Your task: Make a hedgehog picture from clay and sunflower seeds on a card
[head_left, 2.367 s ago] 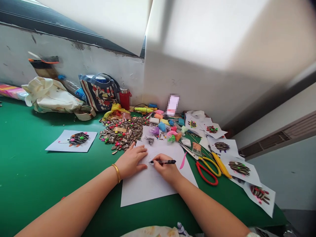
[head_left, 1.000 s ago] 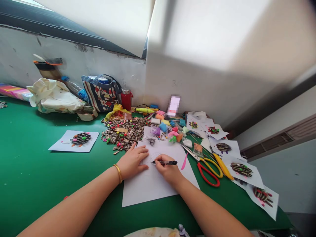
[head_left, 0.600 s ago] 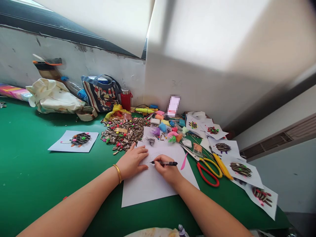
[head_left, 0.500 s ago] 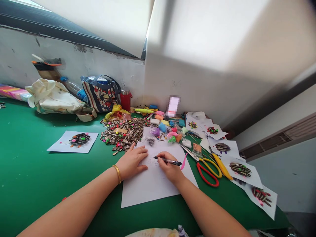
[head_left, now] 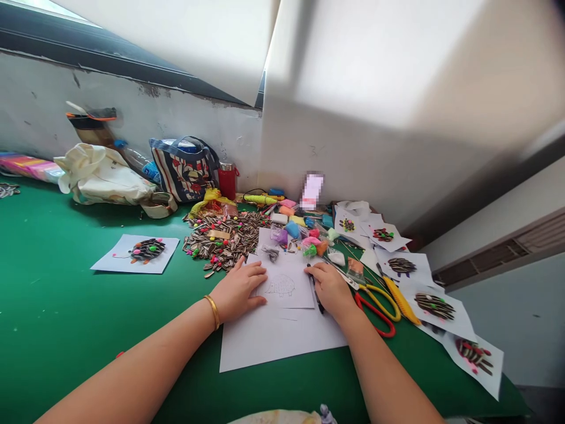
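A small white sheet (head_left: 296, 297) with a pencil-like outline of a hedgehog-shaped animal (head_left: 281, 286) lies on a larger white sheet (head_left: 282, 341). My left hand (head_left: 241, 290) rests flat with its fingers spread on the small sheet's left side. At the right edge of that sheet, my right hand (head_left: 332, 290) is curled round a black pen (head_left: 315, 290), which lies slanted under the fingers. A heap of striped seeds (head_left: 233, 238) mixed with coloured balls is beyond my left hand.
Scissors (head_left: 379, 303), a yellow cutter (head_left: 401, 299) and overlapping seed-decorated sheets (head_left: 441, 303) lie right. Coloured clay packets (head_left: 293, 229) sit behind the paper. Another decorated sheet (head_left: 132, 259) lies left. Bags (head_left: 185, 171) and a red bottle (head_left: 228, 181) stand near the wall.
My right hand has moved right, away from the drawing, and the pen has turned from nearly level to steep. The drawn outline now shows. My left hand stays on the paper.
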`<state>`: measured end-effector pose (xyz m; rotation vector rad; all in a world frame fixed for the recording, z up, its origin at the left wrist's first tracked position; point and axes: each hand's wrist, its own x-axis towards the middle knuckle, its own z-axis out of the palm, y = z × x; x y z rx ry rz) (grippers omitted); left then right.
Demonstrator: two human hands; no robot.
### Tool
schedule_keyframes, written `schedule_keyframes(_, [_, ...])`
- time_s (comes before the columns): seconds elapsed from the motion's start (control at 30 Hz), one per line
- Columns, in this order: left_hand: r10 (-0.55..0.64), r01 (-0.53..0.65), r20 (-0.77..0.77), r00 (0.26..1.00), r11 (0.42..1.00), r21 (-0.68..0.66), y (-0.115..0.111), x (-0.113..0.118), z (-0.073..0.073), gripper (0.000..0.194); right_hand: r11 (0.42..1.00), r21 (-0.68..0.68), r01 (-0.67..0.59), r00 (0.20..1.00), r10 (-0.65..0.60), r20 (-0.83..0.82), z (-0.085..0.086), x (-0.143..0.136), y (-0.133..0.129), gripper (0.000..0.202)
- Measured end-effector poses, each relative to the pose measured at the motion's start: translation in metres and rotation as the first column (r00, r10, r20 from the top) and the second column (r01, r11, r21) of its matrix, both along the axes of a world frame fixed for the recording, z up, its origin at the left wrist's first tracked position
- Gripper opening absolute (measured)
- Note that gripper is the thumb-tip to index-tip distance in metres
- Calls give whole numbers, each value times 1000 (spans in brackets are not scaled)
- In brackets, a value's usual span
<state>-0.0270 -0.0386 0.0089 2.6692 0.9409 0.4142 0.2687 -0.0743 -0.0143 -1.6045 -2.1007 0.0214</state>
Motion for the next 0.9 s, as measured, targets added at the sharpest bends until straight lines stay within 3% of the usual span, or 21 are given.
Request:
schedule_keyframes(0.17, [-2, 2, 11, 1000, 1000, 7, -1, 0, 1, 45, 996, 54, 64, 998, -66, 23, 9, -10, -6, 38])
schedule_keyframes(0.37, [-19, 18, 38, 999, 999, 26, -2, 1, 3, 41, 997, 20, -71, 997, 71, 35, 16, -31, -15, 25])
schedule_keyframes(0.5, [-20, 19, 34, 999, 999, 42, -3, 2, 5, 36, 996, 3, -87, 996, 87, 30, 13, -35, -15, 22])
schedule_keyframes(0.9, [119, -136, 124, 985, 980, 144, 2, 2, 5, 23, 996, 74, -59, 997, 62, -39, 10, -32, -13, 20])
